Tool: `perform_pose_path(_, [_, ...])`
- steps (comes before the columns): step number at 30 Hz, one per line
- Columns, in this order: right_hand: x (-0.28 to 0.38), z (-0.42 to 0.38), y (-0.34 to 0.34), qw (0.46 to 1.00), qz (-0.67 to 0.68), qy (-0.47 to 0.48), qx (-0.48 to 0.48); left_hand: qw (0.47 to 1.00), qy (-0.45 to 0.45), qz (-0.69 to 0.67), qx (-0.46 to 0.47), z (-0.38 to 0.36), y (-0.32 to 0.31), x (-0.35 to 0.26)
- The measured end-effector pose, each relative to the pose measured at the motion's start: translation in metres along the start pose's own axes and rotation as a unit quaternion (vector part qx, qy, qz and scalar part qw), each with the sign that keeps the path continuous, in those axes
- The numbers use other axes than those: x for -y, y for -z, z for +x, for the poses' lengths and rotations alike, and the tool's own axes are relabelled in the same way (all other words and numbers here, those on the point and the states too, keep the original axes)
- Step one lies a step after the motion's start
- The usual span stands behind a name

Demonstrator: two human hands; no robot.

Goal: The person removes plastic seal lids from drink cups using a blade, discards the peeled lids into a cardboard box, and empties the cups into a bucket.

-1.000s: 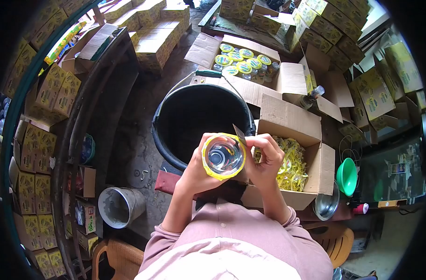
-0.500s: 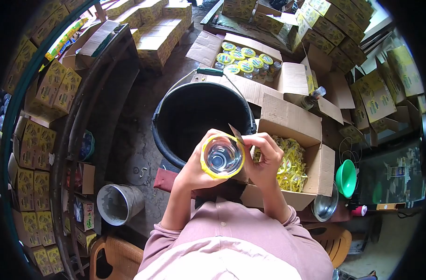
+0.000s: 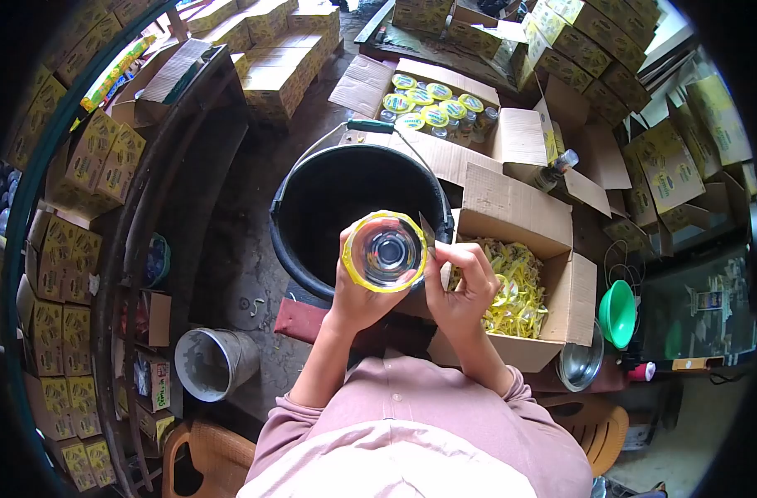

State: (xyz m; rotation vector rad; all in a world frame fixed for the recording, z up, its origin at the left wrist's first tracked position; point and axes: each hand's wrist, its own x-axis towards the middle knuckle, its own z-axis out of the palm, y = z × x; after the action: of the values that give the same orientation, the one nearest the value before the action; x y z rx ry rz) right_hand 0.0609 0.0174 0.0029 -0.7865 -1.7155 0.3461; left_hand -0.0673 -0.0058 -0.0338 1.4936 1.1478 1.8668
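Clear cup (image 3: 387,251) held over near side of black bucket (image 3: 345,187), yellow-edged round end facing up at the camera.
Cup's long axis runs roughly along the line of sight, far end pointing down; left hand (image 3: 353,305) curled partway closed around its side, gripping it; right hand (image 3: 468,289) pinched, thumb and fingers on a thin blade (image 3: 427,230) standing at the cup's right edge, blade contact can't tell; just right, open carton (image 3: 511,203) with yellow strips (image 3: 518,290); farther, another carton (image 3: 521,137) with yellow-topped containers (image 3: 435,114).
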Motion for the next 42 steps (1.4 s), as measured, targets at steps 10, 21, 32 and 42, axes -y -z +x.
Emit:
perform_pose_path(10, [-0.001,0.002,0.005,1.000,0.010,-0.004,-0.004,0.997,-0.023,0.061,0.047,-0.003,0.001,-0.004])
perform_pose_path(21, [-0.006,0.003,0.010,0.998,0.051,-0.020,0.016,0.991,-0.004,-0.040,0.127,0.004,0.005,-0.020])
perform_pose_path(32, [-0.005,-0.001,0.012,0.998,0.048,-0.037,-0.003,0.987,-0.057,0.012,0.146,0.004,0.003,-0.010])
perform_pose_path(42, [0.000,-0.010,0.008,0.998,0.030,-0.045,-0.039,0.974,0.066,-0.198,0.090,-0.005,-0.005,-0.001])
